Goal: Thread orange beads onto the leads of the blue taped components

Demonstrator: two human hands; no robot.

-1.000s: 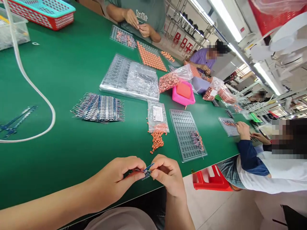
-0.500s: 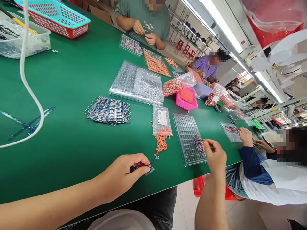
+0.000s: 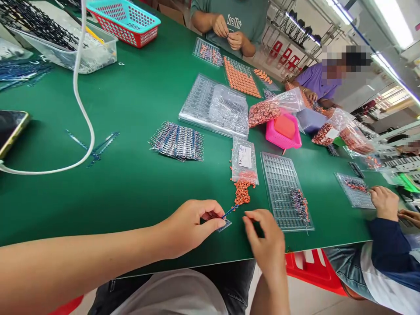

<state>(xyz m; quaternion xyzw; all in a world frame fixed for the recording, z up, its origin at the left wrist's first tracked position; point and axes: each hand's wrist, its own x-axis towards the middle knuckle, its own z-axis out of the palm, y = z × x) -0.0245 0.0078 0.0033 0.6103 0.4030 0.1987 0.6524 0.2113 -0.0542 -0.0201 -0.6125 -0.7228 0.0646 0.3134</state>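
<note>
My left hand point(image 3: 200, 225) pinches a thin blue strip point(image 3: 231, 211), whose free end points at a loose pile of small orange rings point(image 3: 242, 193). Under its fingertips lies a small patterned piece point(image 3: 225, 225), partly hidden. To the right, my right hand point(image 3: 264, 232) hovers with thumb and forefinger apart and nothing visible between them. A clear plastic bag point(image 3: 244, 159) with a white label lies open above the rings. Right of my right hand, a clear slotted tray point(image 3: 278, 175) carries a cluster of dark, orange-tipped parts point(image 3: 300, 204).
Stacked strips point(image 3: 180, 142) and a larger clear tray point(image 3: 197, 98) lie beyond my left hand. A pink basket point(image 3: 284, 141) stands further back. A white cable point(image 3: 77, 87) crosses the left side, near a phone point(image 3: 11, 127). Several people work around the table.
My right hand has left the cluster on the slotted tray and come back toward my left hand, its fingers now apart. My left hand still pinches the strip. The view has shifted left.
</note>
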